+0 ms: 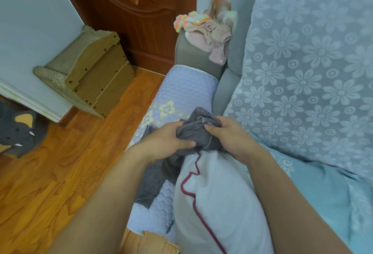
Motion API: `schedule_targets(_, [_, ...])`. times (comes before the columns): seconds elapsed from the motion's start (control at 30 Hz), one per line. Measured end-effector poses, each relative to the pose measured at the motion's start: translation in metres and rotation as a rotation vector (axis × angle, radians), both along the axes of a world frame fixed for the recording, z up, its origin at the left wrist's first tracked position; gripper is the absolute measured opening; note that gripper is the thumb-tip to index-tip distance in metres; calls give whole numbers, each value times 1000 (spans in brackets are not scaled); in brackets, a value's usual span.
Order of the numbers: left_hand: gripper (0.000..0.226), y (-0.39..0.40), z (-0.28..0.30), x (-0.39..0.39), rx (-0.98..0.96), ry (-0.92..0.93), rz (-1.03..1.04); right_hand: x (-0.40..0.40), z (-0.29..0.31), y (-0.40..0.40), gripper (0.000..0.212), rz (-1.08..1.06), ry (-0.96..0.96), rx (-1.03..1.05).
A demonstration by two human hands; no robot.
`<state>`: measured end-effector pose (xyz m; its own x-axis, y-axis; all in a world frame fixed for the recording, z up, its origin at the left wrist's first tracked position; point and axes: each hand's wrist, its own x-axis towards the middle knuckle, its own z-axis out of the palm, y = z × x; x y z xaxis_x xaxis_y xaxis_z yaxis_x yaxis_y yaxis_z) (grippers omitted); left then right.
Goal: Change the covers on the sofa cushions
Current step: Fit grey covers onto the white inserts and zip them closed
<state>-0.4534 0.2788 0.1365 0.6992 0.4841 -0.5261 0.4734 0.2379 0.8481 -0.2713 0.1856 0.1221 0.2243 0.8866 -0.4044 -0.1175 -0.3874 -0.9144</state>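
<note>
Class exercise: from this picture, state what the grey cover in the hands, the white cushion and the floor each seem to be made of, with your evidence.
Grey cover: soft matte fabric, perhaps fleece; it bunches and folds.
White cushion: smooth woven cloth with dark red piping, plump as if stuffed.
Floor: glossy orange-brown wood or wood-look boards; grain pattern shows.

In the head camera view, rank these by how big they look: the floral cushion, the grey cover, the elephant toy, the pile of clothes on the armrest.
1. floral cushion
2. grey cover
3. Pile of clothes and elephant toy look alike.
</note>
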Motion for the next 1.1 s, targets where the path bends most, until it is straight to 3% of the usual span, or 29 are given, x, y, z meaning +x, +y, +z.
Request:
schedule_targets(0.07, [10,5,0,3,88,25,164,-8,1,-3,20,12,4,5])
schedule_targets(0.1, [11,8,1,4,103,32,249,-11,3,-4,17,61,-39,-8])
schedule_targets(0.2, [20,8,9,6,-35,16,369,-16,8,-5,13,286,-383,-55])
schedule_targets(0.23, [21,6,13,5,-128,0,340,-13,7,-2,10,241,-492,-45])
schedule_targets(0.27, [20,2,17,3,-206,-10,269,-10,8,-1,21,152,-530,-14])
schedule_targets(0.33, [17,-3,24,-3,-207,7,65,-3,9,-1,42,-6,-486,38])
schedule_targets(0.43, [13,-2,23,-4,43,77,-40,-12,17,-3,45,-116,-217,92])
schedule_targets(0.53, [20,4,7,-1,603,221,143,-31,20,-4,15,-74,-68,64])
schedule_targets(0.6, [31,-1,0,1,759,224,253,-34,20,-8,15,58,0,-11])
schedule_targets(0.63, [33,-4,-1,3,674,177,333,-32,20,-9,17,129,35,-39])
schedule_targets(0.73, [35,-7,7,7,75,-26,483,-24,21,-8,20,152,11,-50])
schedule_targets(0.83, [26,-4,24,-2,-383,-82,195,-14,19,-7,15,-74,57,-90])
schedule_targets(0.9, [25,-2,31,-9,-510,-95,95,-13,19,-7,20,-123,133,-142])
schedule_targets(1.0, [26,-9,34,-12,-635,-152,104,-13,19,-9,30,-128,230,-140])
schedule_targets(1.1, [42,-14,26,-14,-731,-262,145,-13,22,-13,38,-94,277,-142])
